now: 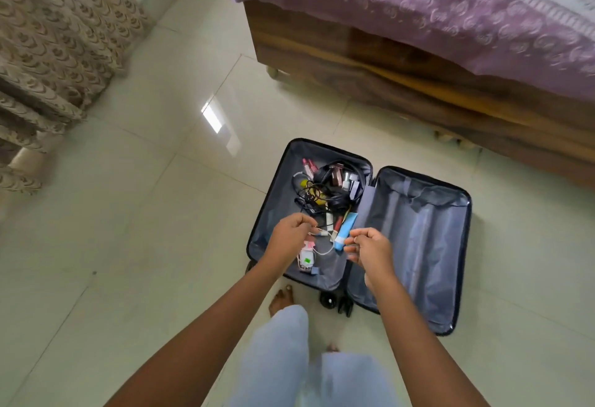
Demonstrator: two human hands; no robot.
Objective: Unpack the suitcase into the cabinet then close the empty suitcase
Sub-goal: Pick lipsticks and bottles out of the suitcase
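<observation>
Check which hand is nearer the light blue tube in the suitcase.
Right. The right hand hovers at the lower end of the light blue tube, fingertips almost at it in this view. The left hand is farther off, to the tube's left.

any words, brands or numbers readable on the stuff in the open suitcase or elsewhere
No text can be read.
Light blue plastic tube: any print too blurred.
White packet with a green patch: too small.
Small cosmetic bottles: labels too small.
Dark hard-shell suitcase: no brand shows.
</observation>
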